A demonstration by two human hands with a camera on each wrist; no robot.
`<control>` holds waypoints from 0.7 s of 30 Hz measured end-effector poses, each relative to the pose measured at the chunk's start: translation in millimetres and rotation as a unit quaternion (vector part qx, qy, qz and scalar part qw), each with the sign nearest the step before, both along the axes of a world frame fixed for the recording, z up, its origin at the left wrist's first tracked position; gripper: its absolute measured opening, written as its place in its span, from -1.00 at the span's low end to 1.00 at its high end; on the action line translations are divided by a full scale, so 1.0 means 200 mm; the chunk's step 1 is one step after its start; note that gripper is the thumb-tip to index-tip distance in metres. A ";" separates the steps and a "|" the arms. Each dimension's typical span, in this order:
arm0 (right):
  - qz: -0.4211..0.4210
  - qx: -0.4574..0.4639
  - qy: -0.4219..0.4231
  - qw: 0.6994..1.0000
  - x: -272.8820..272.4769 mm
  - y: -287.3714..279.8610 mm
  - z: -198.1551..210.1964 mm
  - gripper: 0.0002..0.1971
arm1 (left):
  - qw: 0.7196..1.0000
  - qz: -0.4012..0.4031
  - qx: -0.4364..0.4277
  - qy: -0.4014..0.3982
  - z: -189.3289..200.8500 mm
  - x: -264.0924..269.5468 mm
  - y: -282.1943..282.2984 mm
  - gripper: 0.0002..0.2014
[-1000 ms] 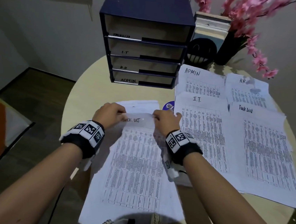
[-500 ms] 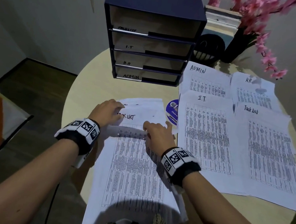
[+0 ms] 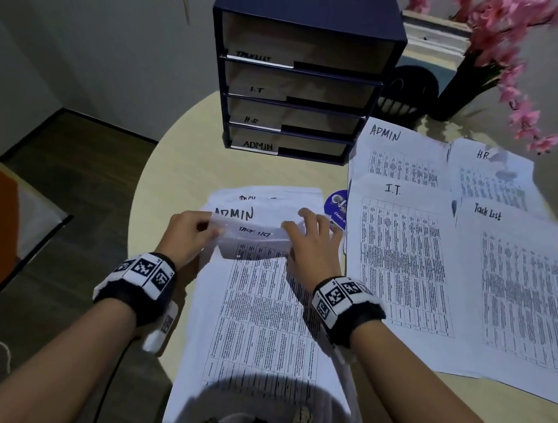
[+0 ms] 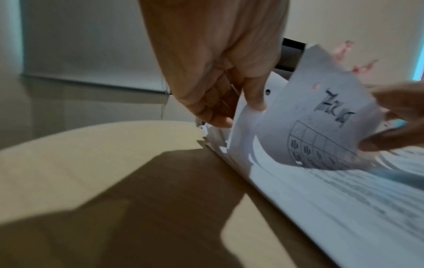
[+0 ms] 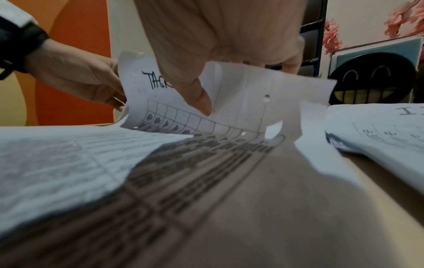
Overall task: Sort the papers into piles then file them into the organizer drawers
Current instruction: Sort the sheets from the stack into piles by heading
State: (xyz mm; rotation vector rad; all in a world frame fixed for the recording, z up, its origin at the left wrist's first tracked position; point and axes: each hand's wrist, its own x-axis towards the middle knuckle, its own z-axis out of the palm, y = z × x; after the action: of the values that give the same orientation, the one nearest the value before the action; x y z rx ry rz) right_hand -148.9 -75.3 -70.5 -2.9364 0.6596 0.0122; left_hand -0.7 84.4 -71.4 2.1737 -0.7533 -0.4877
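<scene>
The top sheet (image 3: 260,240), headed "Task List", was found curled up at its far edge from the unsorted stack (image 3: 258,329) at the near side of the round table (image 3: 186,167). Its left corner was pinched by the left hand (image 3: 187,232); its right corner was gripped between thumb and fingers of the right hand (image 3: 312,239). An "ADMIN" sheet (image 3: 236,212) was exposed beneath. Four labelled piles (image 3: 437,262) were laid to the right, beside the drawer organizer (image 3: 297,86).

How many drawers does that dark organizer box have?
4, stacked in the organizer at the table's far edge: Task List drawer on top, then I.T. drawer, H.R. drawer, ADMIN drawer at the bottom.
</scene>
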 end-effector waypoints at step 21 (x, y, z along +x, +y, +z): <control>-0.138 0.139 -0.158 0.968 0.04 -0.03 0.15 -0.68 | 0.972 0.116 -0.100 0.180 0.09 -0.23 -0.08 -0.86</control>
State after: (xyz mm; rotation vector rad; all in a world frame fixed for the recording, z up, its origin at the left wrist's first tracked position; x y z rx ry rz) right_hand -139.9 -80.7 -39.6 -2.4799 0.9209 -0.3532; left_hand -47.0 68.0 -52.5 1.8829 -0.3292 -0.6323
